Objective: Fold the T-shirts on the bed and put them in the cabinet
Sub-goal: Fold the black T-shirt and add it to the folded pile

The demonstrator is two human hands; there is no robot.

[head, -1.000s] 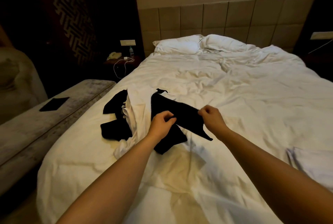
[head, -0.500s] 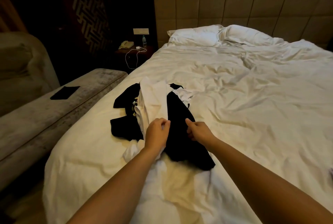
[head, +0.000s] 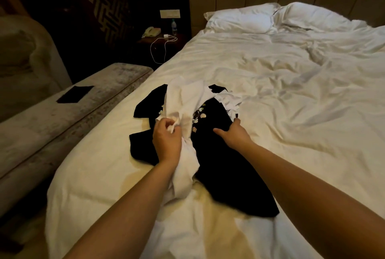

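Note:
A heap of T-shirts lies on the left side of the white bed [head: 291, 102]. A black T-shirt [head: 220, 167] with small printed figures spreads across the sheet, and a crumpled white T-shirt [head: 183, 100] lies over it. My left hand [head: 166, 140] grips a bunch of the white T-shirt's cloth. My right hand [head: 233, 131] rests on the black T-shirt, thumb spread to the left and fingers curled at its far right edge. Another white garment [head: 231, 102] peeks out behind the heap. No cabinet is in view.
A grey upholstered bench [head: 62, 117] runs along the bed's left side, with a flat black item [head: 75, 97] on it. Behind it stand an armchair [head: 25, 60] and a nightstand [head: 162, 39] with a phone, bottle and white cable. Two pillows [head: 270, 19] lie at the headboard.
My view has moved closer and to the left. The black T-shirt went from held up between both hands to lying flat; my left hand now grips the white T-shirt, my right moved right.

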